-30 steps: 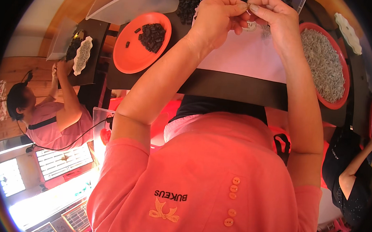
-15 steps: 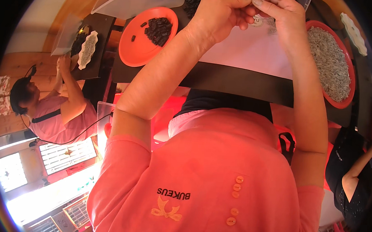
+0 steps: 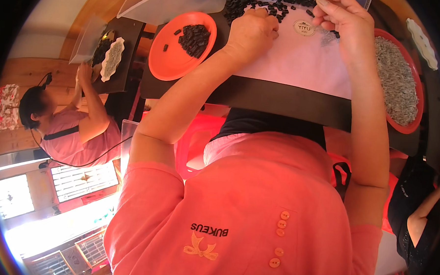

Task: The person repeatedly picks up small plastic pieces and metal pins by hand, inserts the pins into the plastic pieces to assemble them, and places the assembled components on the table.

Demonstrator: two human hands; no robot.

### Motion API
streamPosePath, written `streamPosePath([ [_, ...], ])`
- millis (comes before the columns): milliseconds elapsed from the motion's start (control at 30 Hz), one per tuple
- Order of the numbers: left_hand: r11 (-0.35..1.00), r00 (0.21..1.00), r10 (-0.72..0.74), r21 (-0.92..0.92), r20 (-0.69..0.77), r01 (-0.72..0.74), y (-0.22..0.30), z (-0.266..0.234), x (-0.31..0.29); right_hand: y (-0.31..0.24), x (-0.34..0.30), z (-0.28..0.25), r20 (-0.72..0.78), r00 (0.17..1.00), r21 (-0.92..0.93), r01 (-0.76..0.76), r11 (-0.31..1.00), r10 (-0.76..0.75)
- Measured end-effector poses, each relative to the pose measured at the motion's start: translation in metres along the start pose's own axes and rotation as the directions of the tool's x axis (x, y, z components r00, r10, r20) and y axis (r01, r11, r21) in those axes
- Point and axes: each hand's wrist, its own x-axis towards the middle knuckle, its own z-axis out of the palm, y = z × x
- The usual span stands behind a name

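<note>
**Your two hands at the work sheet, with dark pieces beyond and a plate to either side**

Your left hand point(image 3: 252, 34) was over the far left part of a pale pink sheet point(image 3: 297, 64), palm down, with its fingers curled. It was nearest to a heap of small black pieces point(image 3: 237, 9), which spread along the upper edge of the view and strayed onto the sheet. Your left fingertips were hidden, so whether they pinched a piece could not be told.

Your right hand point(image 3: 347, 20) was raised at the upper right, its thumb and forefinger brought close together at the upper edge of the view and its other fingers bent. What lay between those tips, if anything, could not be made out. A round printed mark point(image 3: 304, 27) showed on the sheet between your hands, and a faint grey scatter point(image 3: 328, 40) lay near your right wrist.

To your left, an orange-red plate point(image 3: 165, 61) carried a cluster of black pieces, two of them lying apart. To your right, a red plate point(image 3: 419, 107) was filled with small grey pieces point(image 3: 397, 79). Both plates rested on the dark table point(image 3: 280, 98). A clear plastic bin point(image 3: 174, 5) stood beyond the left plate, and a white scalloped dish point(image 3: 422, 43) lay beyond the right one. A co-worker point(image 3: 77, 138) sat farther left.
</note>
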Motion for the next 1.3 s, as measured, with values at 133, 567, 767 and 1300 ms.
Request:
streamPosePath([
  [133,0.977,0.976,0.212,-0.051,0.052,-0.209,0.0,-0.008,0.003,-0.002,0.0,-0.001,-0.002,1.0,-0.016,0.007,1.0,-0.007],
  [567,0.996,0.995,0.088,-0.009,-0.038,-0.088,0.011,0.006,-0.005,0.001,0.002,0.0,0.084,0.994,-0.053,-0.065,0.996,0.07],
  [767,0.987,0.999,-0.036,-0.156,-0.006,0.035,0.025,0.0,0.0,0.0,0.0,0.003,0.112,0.99,-0.012,-0.079,0.997,0.08],
  [1300,0.974,0.973,0.225,-0.01,-0.056,-0.226,0.024,0.009,-0.001,0.006,0.005,-0.005,0.149,0.987,-0.007,-0.063,0.998,0.063],
])
